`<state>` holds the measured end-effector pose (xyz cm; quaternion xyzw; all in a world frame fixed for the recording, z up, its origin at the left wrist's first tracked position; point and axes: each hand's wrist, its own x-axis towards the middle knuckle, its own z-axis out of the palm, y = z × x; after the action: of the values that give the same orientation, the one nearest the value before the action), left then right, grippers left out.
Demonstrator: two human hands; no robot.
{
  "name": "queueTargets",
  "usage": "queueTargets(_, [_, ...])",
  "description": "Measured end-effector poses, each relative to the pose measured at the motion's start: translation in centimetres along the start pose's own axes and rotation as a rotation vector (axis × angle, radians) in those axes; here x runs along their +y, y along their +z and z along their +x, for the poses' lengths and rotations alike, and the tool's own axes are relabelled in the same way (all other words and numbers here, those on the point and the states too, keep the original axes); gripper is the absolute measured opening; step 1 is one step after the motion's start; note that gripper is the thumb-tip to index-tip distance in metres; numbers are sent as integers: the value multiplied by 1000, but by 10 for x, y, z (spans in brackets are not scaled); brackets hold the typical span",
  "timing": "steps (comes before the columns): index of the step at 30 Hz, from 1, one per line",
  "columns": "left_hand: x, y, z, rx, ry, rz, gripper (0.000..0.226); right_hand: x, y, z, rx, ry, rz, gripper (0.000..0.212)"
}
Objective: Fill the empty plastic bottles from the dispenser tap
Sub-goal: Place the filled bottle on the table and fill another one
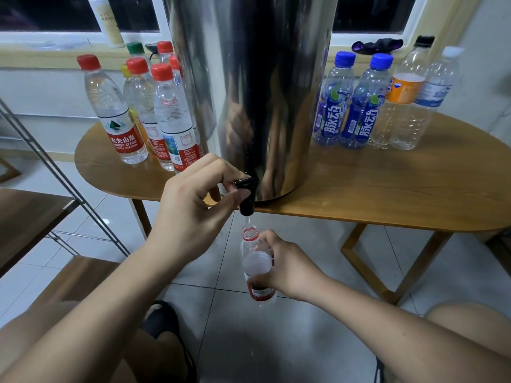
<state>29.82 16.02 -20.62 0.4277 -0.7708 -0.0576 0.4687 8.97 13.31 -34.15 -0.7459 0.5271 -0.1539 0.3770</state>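
Gripping the bottle [255,262], right hand [287,268] half-hides label [261,293].

Person, head-cam view. Left forearm [110,294] and right forearm [387,308] are bare from wrist to frame edge. Left grip [190,205] and right grip [287,265] are bare as well. Both legs are bare where visible: left knee [33,327] bottom-left, right knee [470,322] bottom-right. Anything worn higher up is out of frame. Footwear: black low-cut shoe [163,324] on the left foot, open top, thin dark rim running round the instep. Dark sliver [379,369] at the bottom edge by the right leg, too cropped to identify.
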Motion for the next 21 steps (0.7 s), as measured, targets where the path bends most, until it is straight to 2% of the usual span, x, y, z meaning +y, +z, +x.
queueTargets(21, [0, 0, 0, 0, -2, -22, 11, 0, -1, -1, -2, 0, 6, 69])
